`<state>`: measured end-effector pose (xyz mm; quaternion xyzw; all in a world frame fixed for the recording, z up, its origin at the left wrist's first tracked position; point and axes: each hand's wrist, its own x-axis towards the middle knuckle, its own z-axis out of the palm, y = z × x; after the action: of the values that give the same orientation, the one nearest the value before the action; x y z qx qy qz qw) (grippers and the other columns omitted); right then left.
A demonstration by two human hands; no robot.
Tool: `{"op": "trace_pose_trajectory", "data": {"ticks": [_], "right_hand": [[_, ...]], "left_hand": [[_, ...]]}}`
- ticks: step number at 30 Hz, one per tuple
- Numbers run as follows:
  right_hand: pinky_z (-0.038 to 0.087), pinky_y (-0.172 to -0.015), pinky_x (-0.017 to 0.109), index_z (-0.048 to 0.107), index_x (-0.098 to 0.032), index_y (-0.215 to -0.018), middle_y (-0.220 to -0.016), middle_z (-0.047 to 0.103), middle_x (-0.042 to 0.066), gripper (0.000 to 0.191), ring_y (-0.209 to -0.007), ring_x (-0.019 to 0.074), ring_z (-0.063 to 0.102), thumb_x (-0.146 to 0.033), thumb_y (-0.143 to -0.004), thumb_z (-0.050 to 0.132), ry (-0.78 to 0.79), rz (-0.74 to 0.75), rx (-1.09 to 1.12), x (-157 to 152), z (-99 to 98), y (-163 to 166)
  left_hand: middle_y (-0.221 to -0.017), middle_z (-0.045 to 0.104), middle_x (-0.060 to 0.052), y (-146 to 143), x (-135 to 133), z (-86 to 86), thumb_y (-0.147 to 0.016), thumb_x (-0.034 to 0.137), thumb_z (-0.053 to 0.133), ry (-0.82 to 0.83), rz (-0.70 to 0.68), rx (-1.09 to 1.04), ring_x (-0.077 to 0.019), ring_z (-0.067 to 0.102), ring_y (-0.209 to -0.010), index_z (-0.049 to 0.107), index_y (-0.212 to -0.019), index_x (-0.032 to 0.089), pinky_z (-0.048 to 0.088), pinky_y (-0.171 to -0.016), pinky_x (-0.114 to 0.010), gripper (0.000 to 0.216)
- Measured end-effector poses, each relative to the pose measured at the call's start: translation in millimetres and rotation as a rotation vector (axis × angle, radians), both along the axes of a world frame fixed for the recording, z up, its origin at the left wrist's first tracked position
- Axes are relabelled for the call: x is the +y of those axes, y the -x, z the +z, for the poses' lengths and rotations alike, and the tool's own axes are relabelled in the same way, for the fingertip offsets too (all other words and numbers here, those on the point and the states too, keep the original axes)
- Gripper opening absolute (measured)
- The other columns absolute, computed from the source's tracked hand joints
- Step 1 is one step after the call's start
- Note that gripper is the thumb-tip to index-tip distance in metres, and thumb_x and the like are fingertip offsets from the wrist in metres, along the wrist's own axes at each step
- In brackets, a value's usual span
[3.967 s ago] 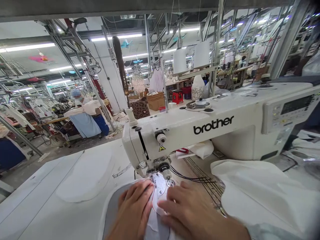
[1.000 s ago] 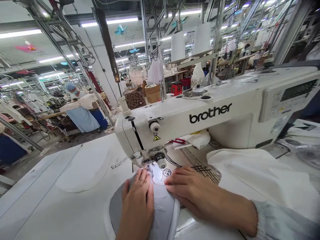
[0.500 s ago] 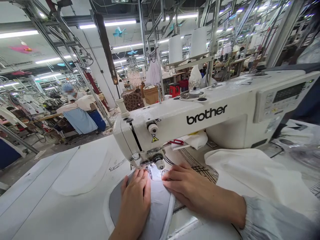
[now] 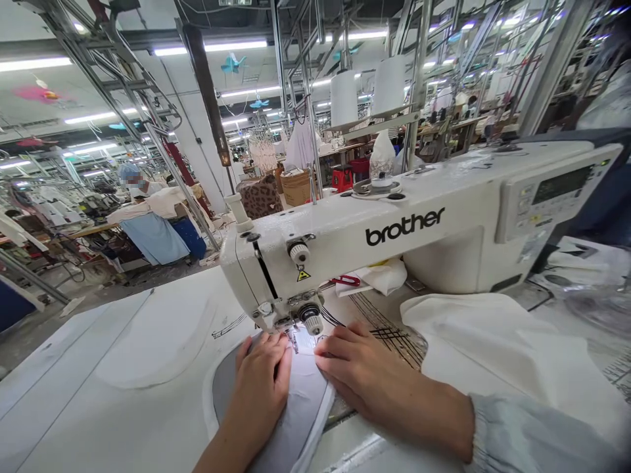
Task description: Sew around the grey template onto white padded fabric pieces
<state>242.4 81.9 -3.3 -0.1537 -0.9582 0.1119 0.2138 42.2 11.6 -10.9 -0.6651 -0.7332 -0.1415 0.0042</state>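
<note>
A rounded white and grey fabric piece [image 4: 302, 401] with a pale border lies under the needle area of a white sewing machine [image 4: 340, 230]. My left hand [image 4: 263, 378] rests flat on it, fingers stretched out, their tips just left of the lit presser foot [image 4: 294, 341]. On the other side, my right hand [image 4: 362, 368] has its fingers drawn together on the fabric's right edge near the foot. The right thumb is mostly hidden, and the needle tip is too small to make out.
Stacked white rounded cloth pieces [image 4: 158, 341] lie on the table at left. White fabric [image 4: 483, 341] spreads at right, below the machine arm. Red-handled snips [image 4: 346, 280] lie behind the needle area. Thread cones [image 4: 389, 85] stand above; a person [image 4: 135, 180] sits far left.
The fabric has turned slightly, its near end swinging left. My left hand has shifted a little left and down with it, while my right hand keeps nearly the same place by the foot.
</note>
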Motion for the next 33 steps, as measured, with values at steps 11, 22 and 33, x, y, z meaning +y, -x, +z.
{"op": "trace_pose_trajectory", "data": {"ticks": [11,22,33], "right_hand": [[0.032,-0.075,0.035,0.06,-0.017,-0.087,-0.096,0.064,0.002,0.002,-0.084,0.0187,0.051,-0.015,-0.088,0.059,-0.174,-0.103,-0.016,-10,-3.8,12],[0.03,-0.072,0.036,0.058,-0.018,-0.086,-0.087,0.06,0.003,0.004,-0.078,0.0188,0.047,-0.014,-0.086,0.059,-0.22,-0.135,0.019,-17,-5.6,15],[0.032,-0.07,0.037,0.058,-0.016,-0.082,-0.083,0.061,0.003,0.008,-0.077,0.0197,0.05,-0.016,-0.082,0.066,-0.327,-0.212,0.111,-24,-20.0,32]], "left_hand": [[-0.107,0.074,-0.009,17,5,2.4,-0.095,0.026,0.033,-0.096,-0.168,0.002,-0.0264,0.067,-0.103,0.07,-0.094,0.021,0.038,-0.103,-0.057,0.037],[-0.068,0.065,0.001,30,12,9.4,-0.097,0.027,0.036,-0.043,-0.281,0.024,-0.0166,0.063,-0.07,0.054,-0.068,0.021,0.044,-0.089,-0.039,0.034],[-0.058,0.06,0.002,40,19,14.4,-0.098,0.031,0.037,-0.021,-0.317,0.138,-0.0165,0.058,-0.059,0.054,-0.064,0.022,0.046,-0.07,-0.033,0.039]]}}
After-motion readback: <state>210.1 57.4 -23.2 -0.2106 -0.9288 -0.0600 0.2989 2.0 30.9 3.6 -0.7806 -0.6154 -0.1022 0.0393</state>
